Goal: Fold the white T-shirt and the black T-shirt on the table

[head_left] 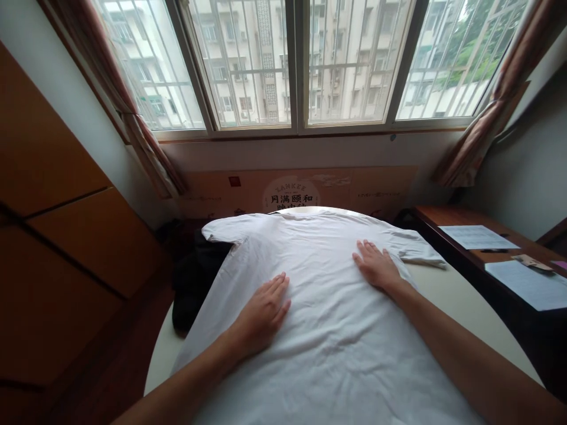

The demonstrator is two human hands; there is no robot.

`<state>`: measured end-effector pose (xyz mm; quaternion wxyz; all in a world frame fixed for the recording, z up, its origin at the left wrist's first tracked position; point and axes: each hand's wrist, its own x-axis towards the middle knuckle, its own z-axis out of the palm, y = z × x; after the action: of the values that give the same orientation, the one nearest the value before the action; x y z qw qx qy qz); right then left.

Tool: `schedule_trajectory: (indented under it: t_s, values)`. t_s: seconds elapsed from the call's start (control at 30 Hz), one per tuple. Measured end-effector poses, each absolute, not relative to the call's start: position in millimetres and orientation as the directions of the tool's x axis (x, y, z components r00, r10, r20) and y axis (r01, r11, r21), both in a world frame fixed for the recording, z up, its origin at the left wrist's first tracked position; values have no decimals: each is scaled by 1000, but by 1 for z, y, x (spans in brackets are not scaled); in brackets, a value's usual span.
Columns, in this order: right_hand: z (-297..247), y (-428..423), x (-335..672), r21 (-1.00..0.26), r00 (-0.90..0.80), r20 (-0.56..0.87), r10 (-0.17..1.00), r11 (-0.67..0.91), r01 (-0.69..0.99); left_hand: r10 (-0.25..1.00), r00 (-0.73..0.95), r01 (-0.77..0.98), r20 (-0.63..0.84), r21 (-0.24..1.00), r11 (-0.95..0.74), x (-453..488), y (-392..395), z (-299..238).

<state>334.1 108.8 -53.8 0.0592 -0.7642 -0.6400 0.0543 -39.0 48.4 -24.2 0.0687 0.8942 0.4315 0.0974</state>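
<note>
A white T-shirt [319, 330] lies spread over a round pale table [469, 319], its collar end toward the window. One sleeve reaches out at the far left, the other at the far right. Wrinkles run across its middle. My left hand [264, 307] rests flat on the cloth left of centre, fingers stretched out. Farther up the shirt, near the right sleeve, my right hand [374, 264] lies flat with its fingers slightly spread. Neither hand grips the fabric. The shirt's near edge is out of view.
Something black [188, 289] stands at the table's left edge, partly under the shirt. A wooden desk [434, 221] at the right carries paper sheets [478, 237] and a pen [495, 251]. A printed cardboard panel [336, 183] leans below the barred window. Wooden cabinets [66, 254] stand left.
</note>
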Motion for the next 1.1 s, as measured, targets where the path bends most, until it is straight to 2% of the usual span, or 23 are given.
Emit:
schedule_trajectory:
  t_s: [0.17, 0.23, 0.3, 0.37, 0.43, 0.5, 0.57, 0.7, 0.93, 1.1]
  values:
    - [-66, 97, 367, -138, 212, 31, 977, -206, 969, 838, 531, 833, 126, 103, -543, -72, 16, -33]
    - [-66, 96, 372, -183, 223, 48, 974, -211, 960, 840, 519, 842, 156, 72, -534, -80, 11, -37]
    - [-61, 98, 382, -292, 314, 97, 944, -275, 916, 834, 525, 840, 171, 52, -540, -84, 9, -39]
    - [-50, 99, 404, -408, 500, 135, 856, -412, 815, 832, 528, 840, 171, 44, -541, -85, 9, -41]
    - [-39, 99, 435, -472, 688, 124, 715, -567, 675, 833, 524, 842, 180, 43, -538, -85, 11, -44]
    - [-30, 98, 467, -482, 786, 81, 612, -667, 569, 828, 521, 840, 208, 48, -541, -85, 13, -47]
    - [-27, 96, 490, -489, 826, 35, 562, -711, 504, 823, 517, 838, 237, 55, -542, -85, 15, -50]
    - [-37, 98, 503, -508, 828, 9, 560, -711, 486, 819, 520, 833, 243, 68, -549, -85, 15, -51]
    - [-37, 108, 481, -512, 786, 171, 594, -628, 586, 833, 513, 842, 208, 69, -535, -79, 11, -44]
    - [-9, 145, 436, -460, 658, 231, 717, -516, 723, 836, 513, 845, 192, 60, -532, -77, 8, -40]
